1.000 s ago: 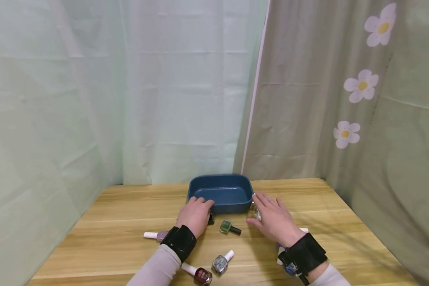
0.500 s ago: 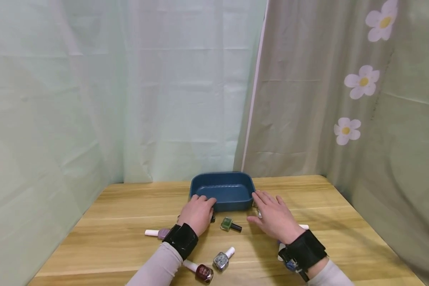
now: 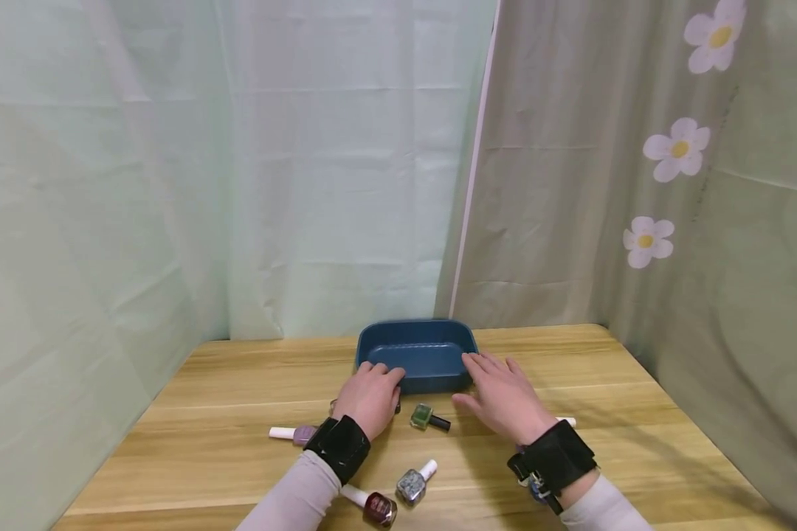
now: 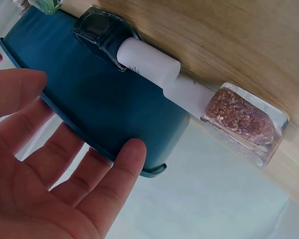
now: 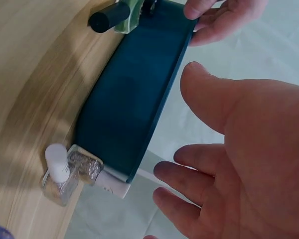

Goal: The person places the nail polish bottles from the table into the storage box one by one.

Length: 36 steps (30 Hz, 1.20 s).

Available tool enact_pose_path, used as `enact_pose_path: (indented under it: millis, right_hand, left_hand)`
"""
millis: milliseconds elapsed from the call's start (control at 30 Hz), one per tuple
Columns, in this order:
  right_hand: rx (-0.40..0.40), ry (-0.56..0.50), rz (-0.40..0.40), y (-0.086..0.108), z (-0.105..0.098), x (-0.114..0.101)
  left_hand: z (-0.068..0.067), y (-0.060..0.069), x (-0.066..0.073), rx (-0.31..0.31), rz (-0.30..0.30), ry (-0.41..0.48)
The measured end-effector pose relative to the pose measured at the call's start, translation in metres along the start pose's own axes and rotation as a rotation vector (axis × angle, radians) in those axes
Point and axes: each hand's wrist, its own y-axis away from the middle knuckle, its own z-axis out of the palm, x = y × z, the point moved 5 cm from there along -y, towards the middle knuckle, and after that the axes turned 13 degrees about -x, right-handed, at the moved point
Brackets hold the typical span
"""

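Note:
A blue rectangular tray (image 3: 415,384) stands toward the table's back. Over its near left rim lie the fingers of my left hand (image 3: 367,402); in the left wrist view the fingertips of this hand (image 4: 65,169) touch the rim and the thumb is apart from it. My right hand (image 3: 508,398) hovers by the near right corner, fingers extended, holding nothing; the right wrist view shows this hand (image 5: 249,144) apart from the tray wall (image 5: 134,99). Between the hands lies a green polish bottle (image 3: 421,417) with a black cap. Beside the tray are a dark bottle (image 4: 102,37) and a pink glitter bottle (image 4: 241,117).
Nearer me lie a grey glitter bottle (image 3: 411,487), a dark red one (image 3: 379,509) and, at left, a purple one (image 3: 303,435). Two clear glitter bottles (image 5: 85,165) sit by the tray's right end. Curtains (image 3: 345,184) hang around the table (image 3: 239,472).
The tray has shifted slightly right relative to the green bottle, with my left hand still at its rim. My right hand has moved a little to the left.

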Motion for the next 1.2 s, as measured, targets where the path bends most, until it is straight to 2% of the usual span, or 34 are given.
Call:
enact_pose_path:
  millis: [367,600,700,933,1200]
  right_hand:
    - [-0.009,0.027,-0.018,-0.01,0.003,-0.002]
    - [0.115,0.044,-0.14,-0.01,0.007,-0.004]
    - [0.149,0.051,-0.162,-0.013,0.009,-0.007]
    - [0.187,0.065,-0.15,-0.023,0.007,-0.012]
    - [0.207,0.055,-0.122,-0.029,0.012,-0.007]
  left_hand:
    - [-0.002,0.001,0.004,0.006,0.012,-0.01]
    - [0.001,0.003,0.004,0.003,0.021,-0.019]
    - [0.002,0.005,0.004,-0.002,0.021,-0.021]
    - [0.001,0.005,0.003,-0.012,0.011,-0.012]
    - [0.001,0.006,0.002,-0.011,0.016,-0.026]
